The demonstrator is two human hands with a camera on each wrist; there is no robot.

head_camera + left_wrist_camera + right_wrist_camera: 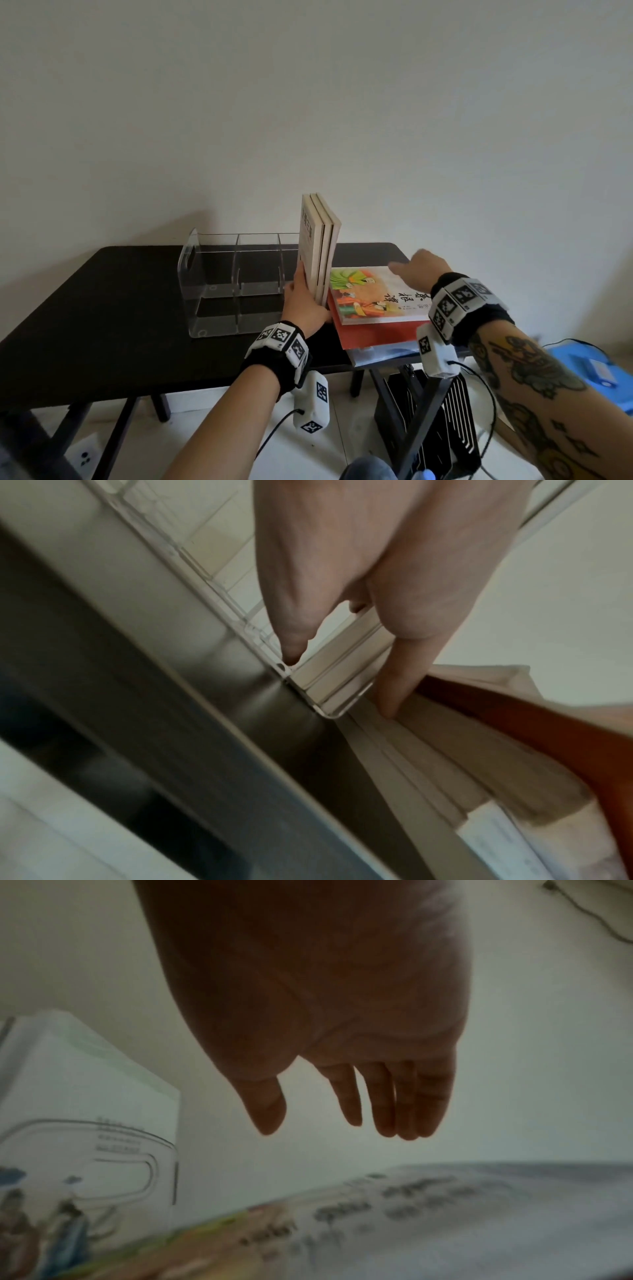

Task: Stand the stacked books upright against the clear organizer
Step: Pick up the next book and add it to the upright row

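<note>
Three pale books (318, 246) stand upright on the black table (102, 308), against the right end of the clear organizer (236, 284). My left hand (306, 298) grips their lower near edge. In the left wrist view the thumb (291, 642) lies on the organizer side and a finger (394, 691) on the other side of the books (329, 680). A flat stack lies just to the right: a colourful-covered book (373, 294) on top and a red book (376, 334) beneath it. My right hand (407, 263) hovers over the top book, fingers (387, 1110) straight and holding nothing.
The organizer (192, 561) has several empty compartments. The flat stack overhangs the table's near right corner. Under that corner stands a black device (442, 421) with cables. A blue box (589, 373) lies on the floor at the right. The wall is close behind the table.
</note>
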